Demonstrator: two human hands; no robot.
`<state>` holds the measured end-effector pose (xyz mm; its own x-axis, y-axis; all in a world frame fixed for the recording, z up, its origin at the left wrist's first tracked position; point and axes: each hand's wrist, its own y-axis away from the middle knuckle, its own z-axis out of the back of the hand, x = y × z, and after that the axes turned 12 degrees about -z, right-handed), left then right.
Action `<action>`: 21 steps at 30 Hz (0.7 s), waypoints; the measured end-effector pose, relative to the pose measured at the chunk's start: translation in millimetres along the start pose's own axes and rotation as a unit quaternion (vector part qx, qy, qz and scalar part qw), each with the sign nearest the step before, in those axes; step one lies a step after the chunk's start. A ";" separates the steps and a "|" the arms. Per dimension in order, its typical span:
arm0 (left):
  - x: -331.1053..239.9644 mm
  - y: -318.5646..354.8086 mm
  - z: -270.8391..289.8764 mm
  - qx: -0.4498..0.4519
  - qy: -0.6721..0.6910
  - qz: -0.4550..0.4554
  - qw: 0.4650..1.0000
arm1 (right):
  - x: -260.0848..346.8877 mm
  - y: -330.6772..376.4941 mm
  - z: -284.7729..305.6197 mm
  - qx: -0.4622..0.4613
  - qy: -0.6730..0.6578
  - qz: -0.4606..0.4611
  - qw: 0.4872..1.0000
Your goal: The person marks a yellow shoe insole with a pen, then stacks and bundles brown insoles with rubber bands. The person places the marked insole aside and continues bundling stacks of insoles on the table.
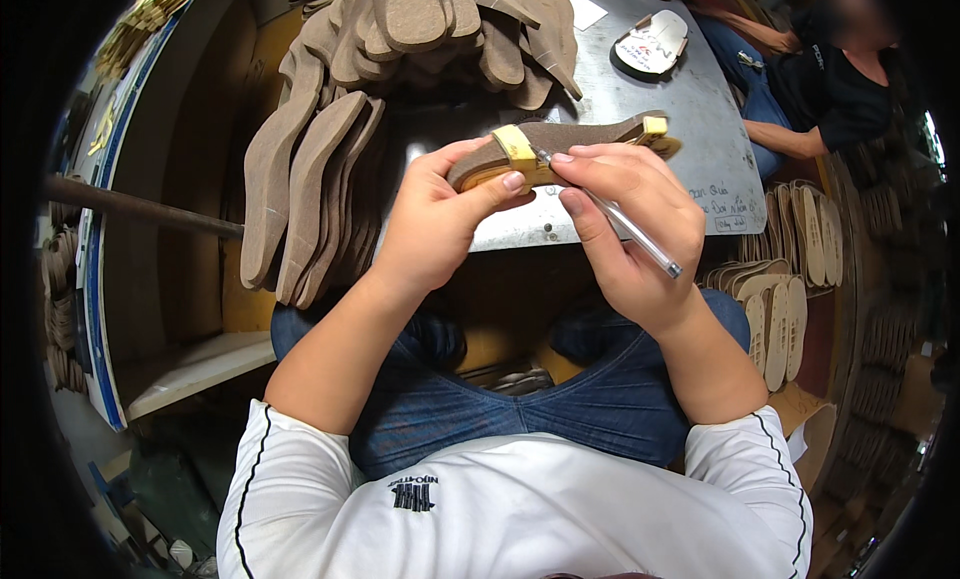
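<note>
My left hand (pixel 432 217) grips a brown curved insole (pixel 585 132) near one end, thumb in front and fingers behind. A yellow template (pixel 514 145) is wrapped round the insole beside that thumb, and another yellow piece (pixel 655 126) shows at the far end. My right hand (pixel 645 209) pinches a clear-barrelled pen (pixel 640 239). The pen's tip meets the template's edge on the insole, though the exact contact point is too small to make out. Both hands are above the front edge of the metal table (pixel 590 219).
Brown insoles (pixel 410 19) are heaped at the back left, and more (pixel 320 199) lean at the table's left. A white-topped sole (pixel 650 45) lies at the back right. Pale insoles (pixel 775 324) stand at right, near a seated person (pixel 835 94). A rod (pixel 150 208) juts in at left.
</note>
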<state>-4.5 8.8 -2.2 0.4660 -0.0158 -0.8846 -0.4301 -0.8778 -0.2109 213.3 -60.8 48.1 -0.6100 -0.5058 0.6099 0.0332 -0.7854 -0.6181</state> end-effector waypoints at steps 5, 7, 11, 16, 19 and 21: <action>6.2 8.2 -9.4 0.026 -0.150 -0.063 0.986 | -0.1 3.7 -13.5 -0.007 -0.010 -0.004 1.000; 6.9 10.7 -13.1 0.028 -0.137 -0.071 0.988 | -1.2 3.6 -16.1 -0.006 -0.004 0.007 1.000; 6.6 10.8 -13.7 0.032 -0.155 -0.077 0.984 | -0.3 4.1 -16.1 0.005 0.010 0.015 1.000; 4.4 9.1 -10.9 0.010 -0.085 -0.038 0.996 | 5.5 7.3 -14.3 0.020 0.028 0.005 0.999; 1.4 9.2 -10.0 0.006 -0.035 -0.016 0.999 | 6.7 7.5 -15.0 0.024 0.030 0.005 0.999; 0.1 9.2 -10.4 0.003 -0.003 -0.004 1.000 | 6.2 6.8 -15.6 0.019 0.030 0.008 0.999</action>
<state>-0.4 -4.3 0.1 0.4648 -0.0064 -0.8854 -0.4311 -0.8751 -0.2200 197.4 -63.7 40.0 -0.6556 -0.4963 0.5691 0.0726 -0.7916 -0.6068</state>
